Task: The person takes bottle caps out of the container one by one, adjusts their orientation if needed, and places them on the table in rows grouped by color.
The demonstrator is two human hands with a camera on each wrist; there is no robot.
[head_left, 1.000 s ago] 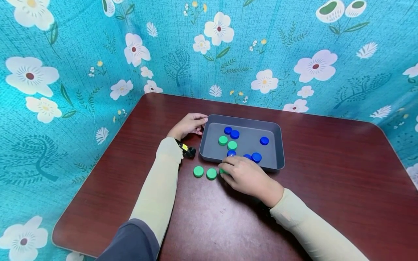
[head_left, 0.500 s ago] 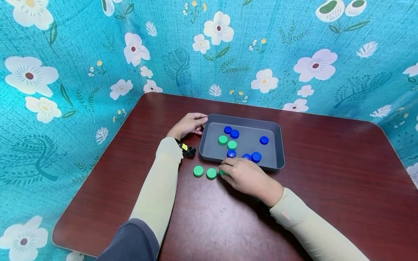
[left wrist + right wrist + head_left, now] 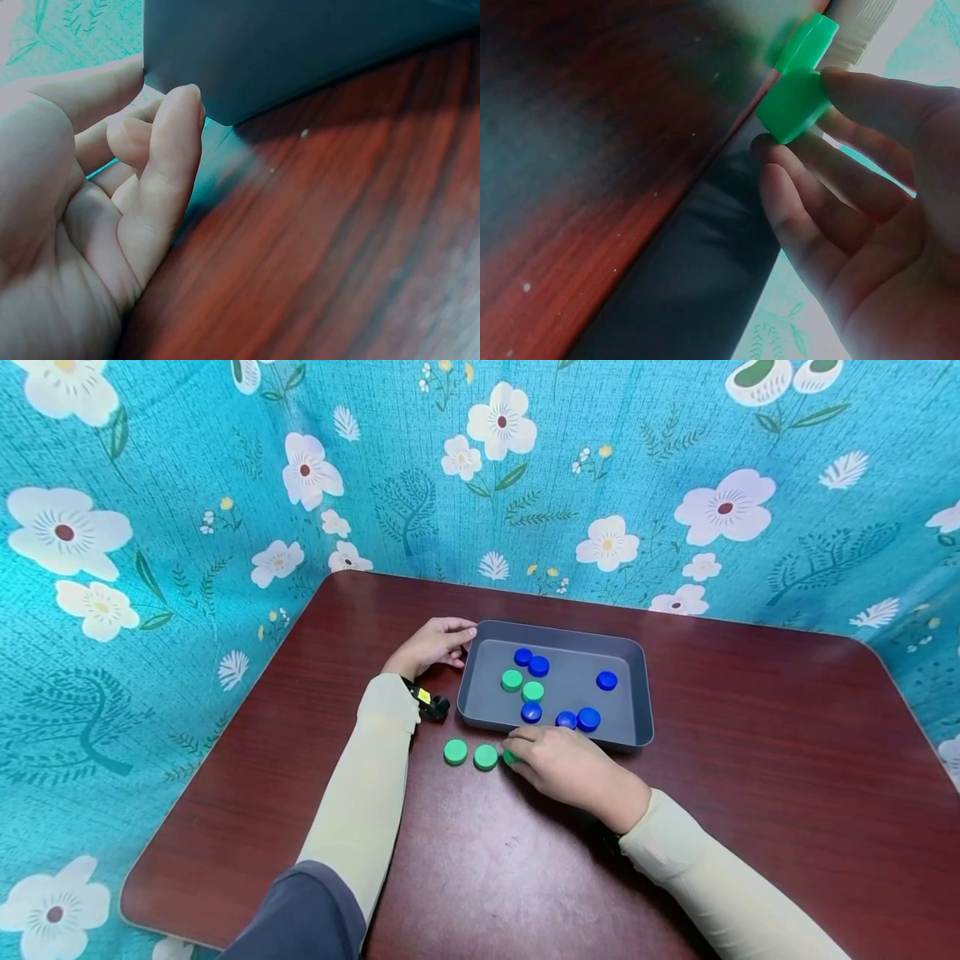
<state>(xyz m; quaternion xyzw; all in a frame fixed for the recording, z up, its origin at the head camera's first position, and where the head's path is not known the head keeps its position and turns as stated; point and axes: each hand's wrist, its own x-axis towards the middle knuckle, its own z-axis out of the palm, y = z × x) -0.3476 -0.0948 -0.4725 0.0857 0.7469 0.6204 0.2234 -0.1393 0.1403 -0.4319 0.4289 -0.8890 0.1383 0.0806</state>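
My left hand (image 3: 433, 647) holds the far left corner of a dark grey rectangular tray (image 3: 637, 693), thumb and fingers at its rim. In the left wrist view the fingers (image 3: 174, 150) curl close by the tray wall (image 3: 247, 52). My right hand (image 3: 566, 764) pinches a green bottle cap (image 3: 791, 105) beside the tray's near side; in the head view the hand covers most of that cap. Two more green caps, a left one (image 3: 455, 752) and a middle one (image 3: 486, 757), lie in a row with it on the table.
Inside the tray lie two green caps (image 3: 512, 680) and several blue caps (image 3: 588, 719). The reddish-brown wooden table (image 3: 750, 735) has rounded corners. Behind and left of it hangs a turquoise flowered cloth (image 3: 420, 427). A black wrist camera (image 3: 433, 706) sits on the left wrist.
Hands, caps and tray keep practically the same places; the whole head view shifts very slightly.
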